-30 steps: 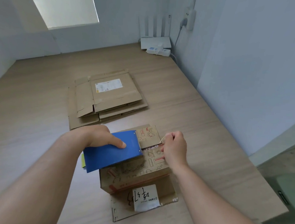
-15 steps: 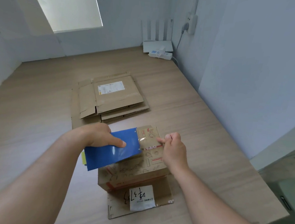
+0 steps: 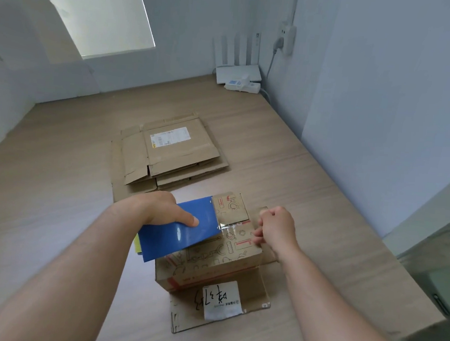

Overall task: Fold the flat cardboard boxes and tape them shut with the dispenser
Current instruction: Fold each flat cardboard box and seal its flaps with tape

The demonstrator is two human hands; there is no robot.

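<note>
On the counter (image 3: 56, 184), the flat boxes (image 3: 171, 155) lie behind the folded box (image 3: 211, 260), which stands toward the near edge. Your left hand (image 3: 159, 208) grips the blue dispenser (image 3: 181, 231) on the top of this box. Your right hand (image 3: 276, 225) pinches the tape (image 3: 229, 226) with curled fingers (image 3: 257, 233) at the box's right edge.

Hidden: most of my left fingers (image 3: 185, 217) beneath the blue dispenser (image 3: 184, 229), one showing; the left part of the box (image 3: 211, 266) top; a yellow item (image 3: 138, 244), only its edge out.
Covered: lower sheets of the flat box stack (image 3: 171, 152).
Too small to read: shipping label (image 3: 170, 136) print.
Unclear: what my right fingers (image 3: 258, 233) pinch.
Cut off by the bottom edge: both my forearms.
</note>
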